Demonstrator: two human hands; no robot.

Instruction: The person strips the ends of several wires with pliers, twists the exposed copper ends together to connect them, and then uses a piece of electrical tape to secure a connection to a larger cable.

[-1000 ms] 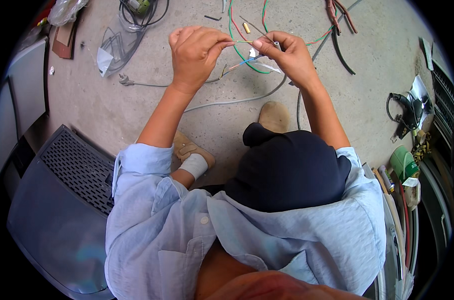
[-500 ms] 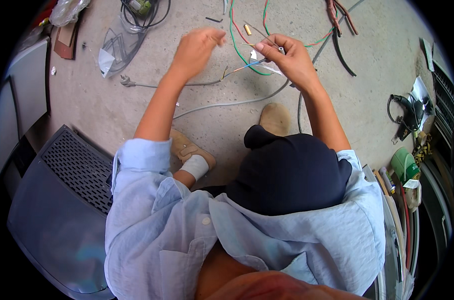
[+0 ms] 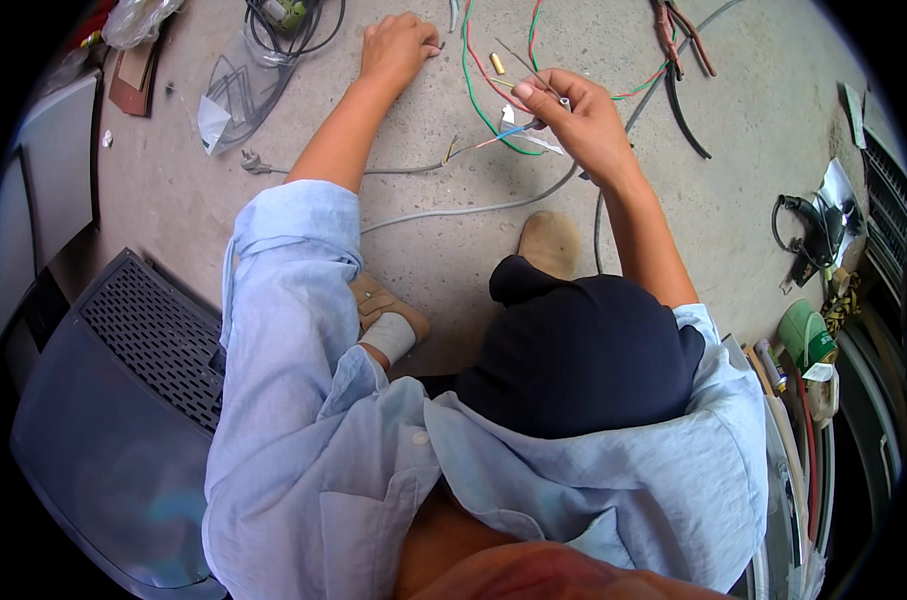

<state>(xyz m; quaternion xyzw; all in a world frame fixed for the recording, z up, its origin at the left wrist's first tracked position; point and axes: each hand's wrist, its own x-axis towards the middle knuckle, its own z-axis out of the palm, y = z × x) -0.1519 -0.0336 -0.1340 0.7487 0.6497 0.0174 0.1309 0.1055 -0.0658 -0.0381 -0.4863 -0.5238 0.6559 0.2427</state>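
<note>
My right hand [image 3: 591, 122] is closed in a pinch on the end of an electric cable. Thin blue wire [image 3: 511, 133] and a thin dark strand [image 3: 522, 62] stick out past its fingers; the joint itself is hidden in the grip. Up and to the left, my left hand [image 3: 398, 52] is low over the concrete floor, thumb and fingers together on a small black tube piece [image 3: 442, 44], of which only a tip shows. A grey cable [image 3: 404, 169] with stripped wires and a plug [image 3: 256, 162] lies below that hand.
Green wire [image 3: 474, 100], a small brass-coloured cylinder [image 3: 498, 64] and a white scrap [image 3: 509, 118] lie near my hands. Thick black cable pieces [image 3: 687, 125] are farther right. A dark perforated casing [image 3: 124, 420] stands at left; a heat gun-like black tool [image 3: 819, 230] lies at right.
My left hand has moved up and away to the floor, reaching the small black tube piece. My right hand keeps its pinch on the cable almost in place.
</note>
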